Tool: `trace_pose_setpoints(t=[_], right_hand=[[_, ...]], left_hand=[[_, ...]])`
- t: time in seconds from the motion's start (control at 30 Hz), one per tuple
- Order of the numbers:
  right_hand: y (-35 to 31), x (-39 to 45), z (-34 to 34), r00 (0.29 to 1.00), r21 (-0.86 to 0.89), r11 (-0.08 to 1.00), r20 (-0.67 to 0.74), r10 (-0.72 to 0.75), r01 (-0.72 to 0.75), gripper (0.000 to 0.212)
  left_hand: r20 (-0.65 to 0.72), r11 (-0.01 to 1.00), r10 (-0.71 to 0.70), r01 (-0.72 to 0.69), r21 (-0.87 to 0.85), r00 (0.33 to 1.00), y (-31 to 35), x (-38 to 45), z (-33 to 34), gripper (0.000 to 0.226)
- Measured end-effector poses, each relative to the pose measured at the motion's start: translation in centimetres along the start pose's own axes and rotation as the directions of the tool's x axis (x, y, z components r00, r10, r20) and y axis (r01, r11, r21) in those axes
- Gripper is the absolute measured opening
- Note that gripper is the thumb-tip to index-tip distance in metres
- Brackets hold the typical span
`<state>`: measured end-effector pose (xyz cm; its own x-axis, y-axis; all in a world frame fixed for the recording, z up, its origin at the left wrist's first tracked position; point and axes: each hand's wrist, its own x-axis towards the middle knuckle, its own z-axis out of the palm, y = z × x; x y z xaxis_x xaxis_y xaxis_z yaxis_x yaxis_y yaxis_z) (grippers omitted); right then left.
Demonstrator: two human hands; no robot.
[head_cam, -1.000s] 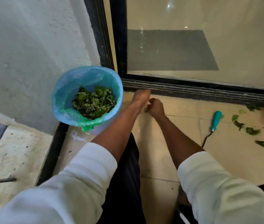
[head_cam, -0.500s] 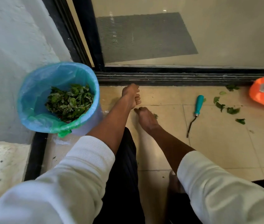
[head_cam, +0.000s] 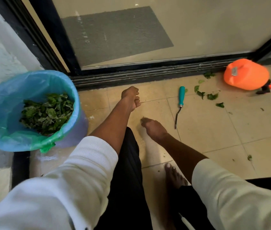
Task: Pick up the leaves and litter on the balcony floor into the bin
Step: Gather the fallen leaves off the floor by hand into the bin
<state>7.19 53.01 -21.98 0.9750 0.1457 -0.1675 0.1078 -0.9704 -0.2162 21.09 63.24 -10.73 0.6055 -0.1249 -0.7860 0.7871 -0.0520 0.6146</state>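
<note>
Since half a second ago the view has swung right, so more of the orange plastic container [head_cam: 246,73] and the scattered green leaves [head_cam: 212,96] beyond it show, and the right hand [head_cam: 154,127] has slid a little nearer over the beige tiled balcony floor [head_cam: 206,130]. The left hand [head_cam: 130,98] hangs above the floor just right of the bin, its fingers curled in a closed grip; whether they hold any scrap I cannot tell. The right hand's fingers are bunched with the tips down at the tiles, blurred, so its grip cannot be read.

The round bin lined with a blue and green plastic bag [head_cam: 3,103] stands at far left against the white wall, holding a heap of green leaves. A teal-handled hand tool with a dark metal shaft [head_cam: 179,103] lies between the hands and the loose leaves. A black sliding-door track [head_cam: 148,73] runs along the far edge. A bare foot [head_cam: 174,176] rests near, and more leaves are cut off at the right edge.
</note>
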Motion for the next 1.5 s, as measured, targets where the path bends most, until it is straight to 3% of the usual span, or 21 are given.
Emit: trace_pose_setpoints(t=[0.1, 0.13, 0.2, 0.27, 0.33, 0.4, 0.43, 0.53, 0.67, 0.77, 0.83, 0.93, 1.0, 1.17, 1.3, 1.4, 1.47, 1.5], right_hand=[[-0.1, -2.1, -0.1, 0.999, -0.104, 0.995, -0.036, -0.013, 0.009, 0.027], [-0.1, -2.1, -0.4, 0.998, -0.073, 0.996, -0.043, 0.046, -0.049, 0.026], [0.4, -1.5, -1.3, 0.949, 0.173, 0.941, -0.073, 0.305, -0.289, 0.023], [1.0, -0.6, -3.5, 0.812, 0.552, 0.681, -0.012, 0.583, -0.481, 0.017], [1.4, -0.1, -7.2, 0.725, 0.863, 0.277, 0.139, 0.675, -0.423, 0.009], [1.7, 0.0, -11.5, 0.745, 0.962, 0.006, 0.207, 0.634, -0.273, 0.011], [1.9, -0.3, -13.2, 0.763, 0.97, -0.031, 0.209, 0.612, -0.241, 0.013], [2.1, -0.4, -15.3, 0.76, 0.938, 0.077, 0.223, 0.611, -0.338, 0.013], [2.5, 1.1, -14.5, 0.686, 0.788, 0.346, 0.129, 0.716, -0.509, 0.021], [2.3, 1.0, -14.2, 0.655, 0.665, 0.513, -0.048, 0.754, -0.542, 0.02], [2.4, 0.3, -14.6, 0.641, 0.624, 0.536, -0.073, 0.764, -0.568, 0.02], [3.7, -0.4, -15.9, 0.679, 0.549, 0.514, 0.141, 0.721, -0.659, 0.019], [4.8, -0.9, -17.0, 0.724, 0.461, 0.583, 0.227, 0.652, -0.669, 0.021], [8.7, -1.8, -18.5, 0.714, 0.403, 0.656, -0.008, 0.7, -0.638, 0.018], [11.5, -1.8, -20.1, 0.681, 0.355, 0.649, -0.043, 0.731, -0.673, 0.015], [14.6, -2.0, -21.2, 0.734, 0.443, 0.623, 0.132, 0.666, -0.645, 0.016], [17.1, -2.5, -22.3, 0.745, 0.7, 0.434, 0.213, 0.632, -0.567, 0.017], [18.4, -2.8, -22.7, 0.703, 0.784, 0.321, 0.196, 0.684, -0.531, 0.018]], left_hand=[[0.031, 1.0, -0.003, 0.003, 0.025, 1.0, -0.4, -0.2, 0.9, 0.018], [0.043, 0.999, -0.008, 0.007, 0.036, 0.999, -0.6, -0.4, 1.2, 0.017], [0.07, 0.999, -0.017, 0.013, 0.052, 0.997, -1.1, -0.5, 2.0, 0.014], [0.099, 0.997, -0.009, 0.001, 0.075, 0.995, -1.6, -0.5, 2.8, 0.014], [0.144, 0.989, 0.011, -0.032, 0.147, 0.99, -2.4, -0.8, 3.6, 0.019], [0.215, 0.984, -0.005, -0.034, 0.176, 0.976, -3.2, -1.3, 4.3, 0.025], [0.272, 0.988, -0.037, -0.005, 0.152, 0.961, -3.5, -1.6, 4.7, 0.028], [0.423, 0.976, -0.116, 0.182, -0.118, 0.899, -4.5, -2.7, 6.2, 0.04], [0.403, 0.861, -0.068, 0.258, -0.438, 0.912, -4.7, -3.2, 8.1, 0.039], [0.386, 0.845, -0.065, 0.257, -0.469, 0.92, -5.0, -3.4, 9.7, 0.033], [0.402, 0.838, -0.097, 0.293, -0.46, 0.91, -5.3, -3.8, 10.9, 0.036], [0.341, 0.833, -0.128, 0.287, -0.472, 0.931, -5.9, -3.3, 12.5, 0.041], [0.315, 0.834, -0.15, 0.291, -0.469, 0.937, -6.3, -3.2, 13.7, 0.039], [0.295, 0.846, -0.133, 0.264, -0.464, 0.946, -5.6, -4.2, 18.2, 0.024], [0.27, 0.844, -0.112, 0.235, -0.481, 0.956, -4.6, -4.3, 21.5, 0.019], [0.161, 0.885, -0.111, 0.171, -0.432, 0.981, -4.3, -4.2, 23.3, 0.019], [0.103, 0.899, -0.11, 0.143, -0.413, 0.989, -3.9, -4.1, 24.4, 0.026], [0.093, 0.901, -0.117, 0.145, -0.409, 0.989, -3.6, -4.0, 25.0, 0.033]])
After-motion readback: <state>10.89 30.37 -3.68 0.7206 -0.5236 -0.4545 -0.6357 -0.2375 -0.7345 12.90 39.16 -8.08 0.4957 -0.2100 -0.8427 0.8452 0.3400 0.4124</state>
